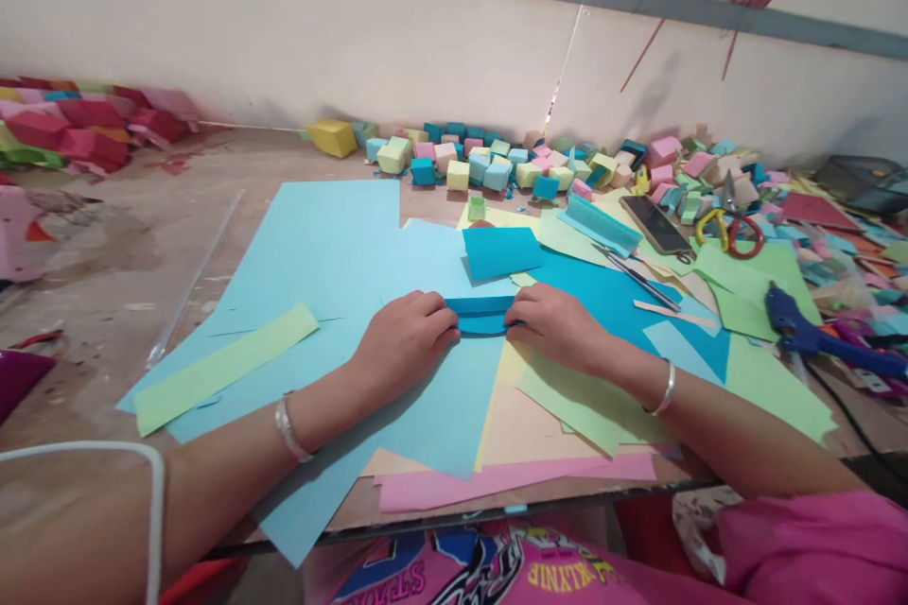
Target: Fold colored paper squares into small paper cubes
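Note:
Between my two hands lies a folded strip of blue paper (483, 314), creased along its length. My left hand (410, 337) grips its left end, fingers closed and pressed down. On the right end, my right hand (550, 321) pinches the same strip. Just beyond it lies another folded piece of darker blue paper (502, 251). Under both hands spread large light blue sheets (326, 255), with a dark blue sheet (602, 298) to the right. A light green strip (227, 369) lies left of my left hand.
Several small paper cubes (497, 172) line the wall. At the right are a phone (656, 224), red-and-yellow scissors (730, 232), a second pair of scissors (642, 279) and a blue glue gun (823, 336) with its cable. Pink paper (511, 482) lies along the table's front edge.

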`<action>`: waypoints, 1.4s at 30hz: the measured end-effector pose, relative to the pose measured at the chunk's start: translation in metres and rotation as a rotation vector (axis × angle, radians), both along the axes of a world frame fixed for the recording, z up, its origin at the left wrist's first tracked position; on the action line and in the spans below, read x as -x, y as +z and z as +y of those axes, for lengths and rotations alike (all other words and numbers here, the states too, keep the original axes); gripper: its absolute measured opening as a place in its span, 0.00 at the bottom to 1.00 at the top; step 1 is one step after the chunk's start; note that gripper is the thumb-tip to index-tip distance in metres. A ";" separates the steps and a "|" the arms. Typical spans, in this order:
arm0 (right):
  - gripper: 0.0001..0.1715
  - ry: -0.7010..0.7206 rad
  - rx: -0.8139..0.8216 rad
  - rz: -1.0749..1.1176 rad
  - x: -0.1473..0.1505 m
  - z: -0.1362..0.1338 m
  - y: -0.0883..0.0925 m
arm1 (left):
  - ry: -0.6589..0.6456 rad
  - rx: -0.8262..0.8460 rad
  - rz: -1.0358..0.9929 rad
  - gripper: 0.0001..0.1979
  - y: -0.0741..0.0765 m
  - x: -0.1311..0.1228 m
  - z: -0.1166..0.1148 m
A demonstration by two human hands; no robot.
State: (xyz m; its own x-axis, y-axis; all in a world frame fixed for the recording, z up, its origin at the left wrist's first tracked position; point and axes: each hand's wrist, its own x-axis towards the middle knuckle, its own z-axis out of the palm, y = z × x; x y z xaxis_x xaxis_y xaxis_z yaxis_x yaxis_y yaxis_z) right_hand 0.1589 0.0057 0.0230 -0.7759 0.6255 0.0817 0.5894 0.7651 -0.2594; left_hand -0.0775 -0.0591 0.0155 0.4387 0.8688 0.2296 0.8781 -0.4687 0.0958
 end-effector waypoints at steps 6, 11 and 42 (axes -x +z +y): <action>0.11 -0.114 0.108 -0.022 0.001 0.003 -0.001 | 0.062 0.070 -0.062 0.12 0.001 -0.002 -0.001; 0.13 -0.156 0.168 -0.012 0.004 0.004 -0.001 | 0.129 0.181 -0.147 0.11 0.004 -0.003 -0.001; 0.09 -0.324 0.170 -0.110 0.015 0.002 -0.002 | 0.320 0.293 -0.092 0.09 0.007 -0.001 0.009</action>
